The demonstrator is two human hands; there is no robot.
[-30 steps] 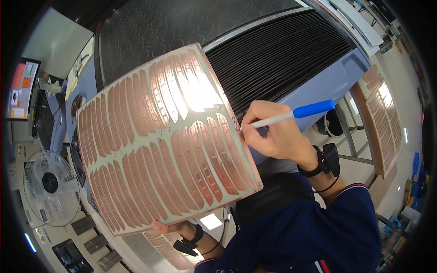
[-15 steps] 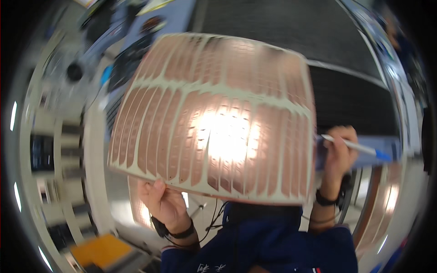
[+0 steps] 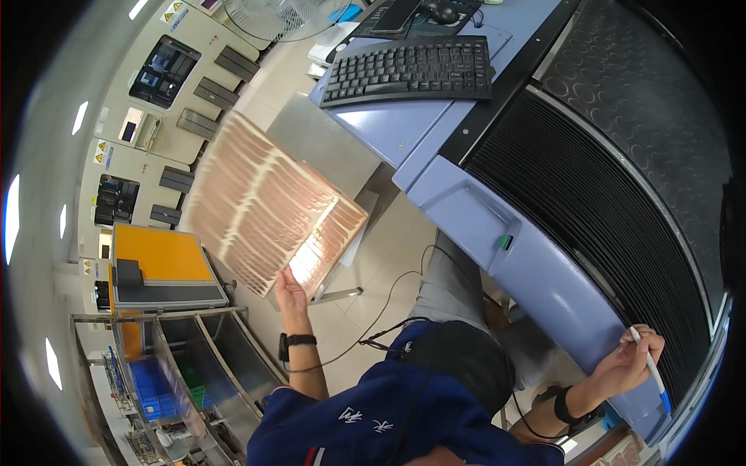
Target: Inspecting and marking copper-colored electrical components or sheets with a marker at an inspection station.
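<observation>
A copper-coloured circuit board panel [image 3: 264, 198] with pale stripes is out to my left, tilted and slightly blurred. My left hand [image 3: 291, 297] grips its near edge, thumb on the striped face. Beyond it is a bare metal tabletop [image 3: 326, 140]; whether the panel touches it I cannot tell. Over on the right, my right hand [image 3: 628, 363] is closed round a white pen [image 3: 651, 363] with a blue end. That hand is above the front edge of a blue-grey machine [image 3: 536, 287], beside its black ribbed cover [image 3: 590, 210].
A black keyboard [image 3: 408, 70] and a mouse [image 3: 440, 10] sit on the machine's far left part. Behind them stands a fan [image 3: 280, 15]. Left are an orange-topped cabinet [image 3: 163, 255] and a metal rack [image 3: 210, 342]. A cable [image 3: 388, 299] hangs near my body.
The panel has swung from in front of me to my left, held by my left hand. My right hand, still with the pen, is now apart from the panel, and my view has turned.
</observation>
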